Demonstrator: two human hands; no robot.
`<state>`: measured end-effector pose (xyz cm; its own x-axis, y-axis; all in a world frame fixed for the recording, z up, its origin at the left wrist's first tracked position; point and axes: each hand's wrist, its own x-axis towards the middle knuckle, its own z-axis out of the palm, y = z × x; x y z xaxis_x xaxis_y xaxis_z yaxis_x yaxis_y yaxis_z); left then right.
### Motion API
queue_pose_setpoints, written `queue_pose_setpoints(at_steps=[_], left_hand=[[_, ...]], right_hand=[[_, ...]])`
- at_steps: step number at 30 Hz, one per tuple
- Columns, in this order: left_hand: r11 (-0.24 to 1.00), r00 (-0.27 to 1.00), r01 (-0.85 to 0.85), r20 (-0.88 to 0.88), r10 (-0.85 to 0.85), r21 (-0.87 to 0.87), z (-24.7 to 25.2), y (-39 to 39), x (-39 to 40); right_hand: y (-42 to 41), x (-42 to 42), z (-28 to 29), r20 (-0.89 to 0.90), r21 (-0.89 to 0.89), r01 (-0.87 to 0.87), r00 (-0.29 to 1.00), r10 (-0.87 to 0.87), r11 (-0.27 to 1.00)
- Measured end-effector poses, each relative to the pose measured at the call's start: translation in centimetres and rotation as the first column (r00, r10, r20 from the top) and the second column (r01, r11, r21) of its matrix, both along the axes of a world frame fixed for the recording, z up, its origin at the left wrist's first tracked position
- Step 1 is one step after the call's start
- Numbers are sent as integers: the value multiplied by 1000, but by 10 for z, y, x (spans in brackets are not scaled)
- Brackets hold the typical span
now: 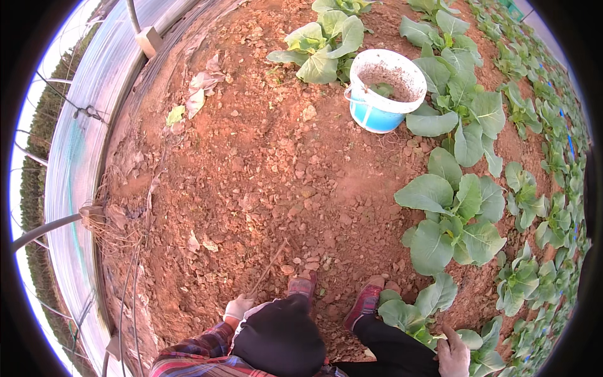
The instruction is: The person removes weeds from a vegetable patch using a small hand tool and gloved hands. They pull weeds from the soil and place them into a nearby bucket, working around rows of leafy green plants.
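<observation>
In a white glove, my left hand point(238, 307) is at the lower left, closed around the near end of a thin brown stick point(271, 267). The stick slants forward over the soil. My right hand point(452, 353), in a soiled pale glove, is at the lower right beside my dark trouser leg. Its index finger is stretched out towards the leaves of a young cabbage-like plant point(487, 351), and I see nothing held in it. Another leafy plant point(412, 308) grows between that hand and my right shoe point(365, 301).
A blue and white plastic bucket point(379, 115) stands ahead on the reddish soil point(264, 155), with something green inside. Rows of leafy plants point(454, 217) run along the right. At left, a plastic-film greenhouse wall point(75, 155) has metal poles point(47, 231) and cords along its base.
</observation>
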<state>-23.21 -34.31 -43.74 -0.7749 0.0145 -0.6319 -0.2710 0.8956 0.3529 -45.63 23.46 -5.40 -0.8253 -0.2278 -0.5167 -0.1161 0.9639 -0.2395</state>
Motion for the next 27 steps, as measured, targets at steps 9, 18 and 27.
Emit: queue_pose_setpoints(at_steps=[9,18,27], left_hand=[[992,893,-73,-450,18,-106,43,68,-223],[893,961,-88,198,192,-441,141,-5,-3],[858,937,-345,-91,337,-381,85,-25,-8]], right_hand=[[-21,-24,7,-4,-17,-55,998,55,998],[-58,-51,31,33,-217,239,971,-237,947],[-35,-42,9,-128,-224,-145,985,118,964]])
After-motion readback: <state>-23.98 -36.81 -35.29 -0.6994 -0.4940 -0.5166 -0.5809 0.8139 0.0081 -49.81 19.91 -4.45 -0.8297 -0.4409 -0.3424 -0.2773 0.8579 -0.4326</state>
